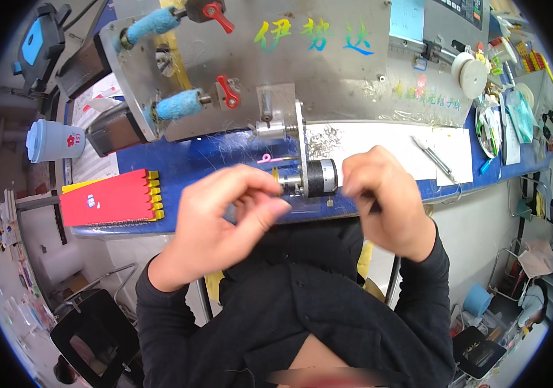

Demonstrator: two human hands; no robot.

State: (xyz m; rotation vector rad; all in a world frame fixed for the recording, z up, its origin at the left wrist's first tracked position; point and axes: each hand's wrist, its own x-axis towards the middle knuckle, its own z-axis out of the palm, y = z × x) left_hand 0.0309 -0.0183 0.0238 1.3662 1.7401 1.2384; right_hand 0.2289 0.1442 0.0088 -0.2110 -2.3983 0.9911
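My left hand [228, 216] is at the left of a small spindle [287, 181] on a metal bracket. Its thumb and forefinger are apart, and nothing shows between them. Right of the bracket sits a black and silver cylindrical part [322, 178], like a small motor or dial. Close to that part's right end, my right hand [390, 194] is curled closed and slightly blurred. A dark patch shows under its fingers, but I cannot make out what it holds. A pink looped piece [266, 158] sticks out just above the spindle.
Upper left stands a machine with blue fuzzy rollers [179, 105] and red levers [228, 92]. A pale blue cup [56, 141] and red boards with yellow clips [109, 198] are at left. Small wire bits [325, 139] and tweezers [433, 158] lie on white paper.
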